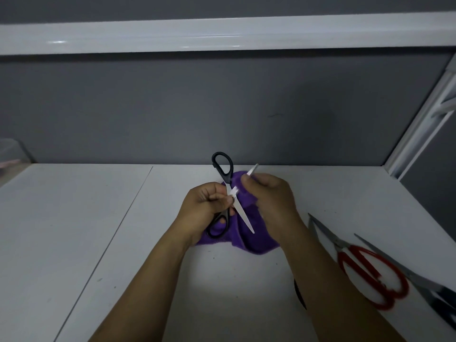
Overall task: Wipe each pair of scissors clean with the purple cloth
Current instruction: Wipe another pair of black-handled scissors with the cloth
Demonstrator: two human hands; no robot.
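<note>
Black-handled scissors are held spread wide above the white table, one handle loop up at the back, the other low near my wrist. My left hand pinches them at the pivot. My right hand holds the purple cloth bunched against the upper blade, whose tip pokes out past my fingers. The lower blade points down and to the right across the cloth. Red-handled scissors lie shut on the table at the right.
A third pair of scissors with dark handles lies at the far right edge. The white table has a seam running diagonally on the left. A grey partition wall stands behind, with a white frame at the right.
</note>
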